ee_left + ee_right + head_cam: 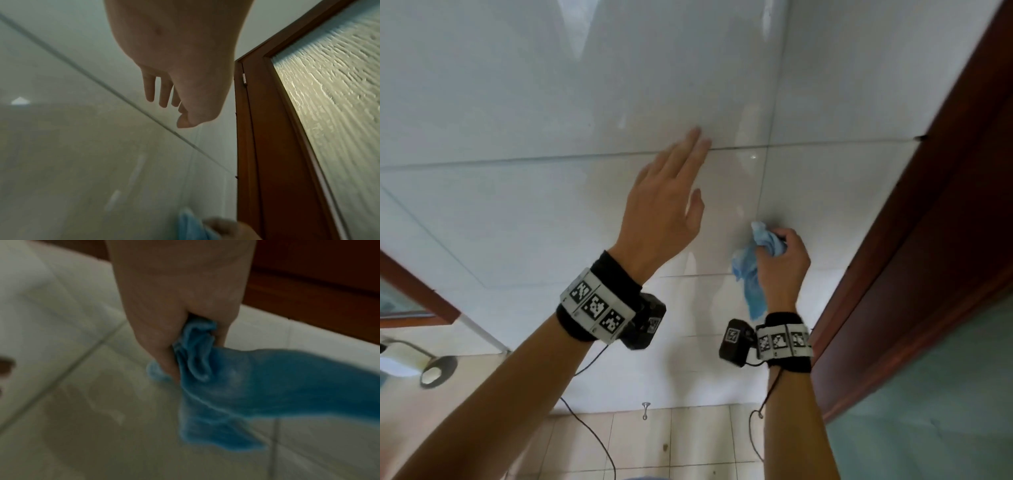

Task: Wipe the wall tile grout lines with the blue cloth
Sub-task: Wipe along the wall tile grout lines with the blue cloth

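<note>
far left, a wooden frame (417, 291) edges the white wall tiles (551, 102). the left hand (664, 202) is flat with fingers straight, holding nothing, fingertips (697, 140) at the horizontal grout line (517, 160); whether they press the tile i cannot tell. to its right, the right hand (782, 263) is clenched round the bunched blue cloth (751, 270), its wad against the wall at the vertical grout line (765, 164), a loose tail hanging. furthest right stands the brown door frame (928, 205). judging by this, wiping of the vertical joint is under way; the next stroke calls for keeping the wad pressed into the groove while following it.
</note>
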Available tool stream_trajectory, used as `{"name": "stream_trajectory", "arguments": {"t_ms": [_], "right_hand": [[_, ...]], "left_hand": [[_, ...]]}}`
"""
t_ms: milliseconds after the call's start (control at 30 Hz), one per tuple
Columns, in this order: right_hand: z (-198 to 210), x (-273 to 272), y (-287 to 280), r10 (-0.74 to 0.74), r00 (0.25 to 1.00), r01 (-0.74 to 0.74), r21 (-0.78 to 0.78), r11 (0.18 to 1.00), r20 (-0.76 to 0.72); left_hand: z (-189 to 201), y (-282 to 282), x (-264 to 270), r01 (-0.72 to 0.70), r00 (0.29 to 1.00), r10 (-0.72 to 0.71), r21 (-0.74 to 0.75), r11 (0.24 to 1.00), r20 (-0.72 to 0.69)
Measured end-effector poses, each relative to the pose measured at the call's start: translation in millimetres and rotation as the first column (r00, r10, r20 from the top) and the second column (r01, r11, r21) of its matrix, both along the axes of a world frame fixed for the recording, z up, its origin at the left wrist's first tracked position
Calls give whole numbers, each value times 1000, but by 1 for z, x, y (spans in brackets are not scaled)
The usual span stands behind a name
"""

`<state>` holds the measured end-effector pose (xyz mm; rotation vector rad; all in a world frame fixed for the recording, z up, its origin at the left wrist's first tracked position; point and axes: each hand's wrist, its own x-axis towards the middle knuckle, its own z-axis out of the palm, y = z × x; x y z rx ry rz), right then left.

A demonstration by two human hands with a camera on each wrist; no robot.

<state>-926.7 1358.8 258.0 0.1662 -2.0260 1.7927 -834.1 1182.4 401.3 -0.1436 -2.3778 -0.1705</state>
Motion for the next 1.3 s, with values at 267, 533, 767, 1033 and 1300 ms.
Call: {"name": "stream_trajectory", "arguments": {"t_ms": [267, 533, 767, 1033, 1300], "right_hand": [[80, 28, 51, 399, 917, -399, -36, 916, -3], [98, 56, 49, 689, 724, -673, -253, 695, -33], [92, 55, 58, 732, 679, -718, -253, 649, -51], [85, 49, 50, 700, 714, -695, -99, 712, 29], [73, 35, 12, 481, 877, -473, 154, 867, -14]], "left_hand": [[-65, 20, 15, 111, 913, -280, 478, 871, 298], [-59, 17, 28, 68, 738, -630, 903, 425, 241], [-42, -8, 38, -64, 655, -747, 994, 90, 110], [-25, -22, 35, -24, 765, -602, 944, 328, 229], [-30, -3, 24, -35, 883, -408, 899, 436, 233]]}}
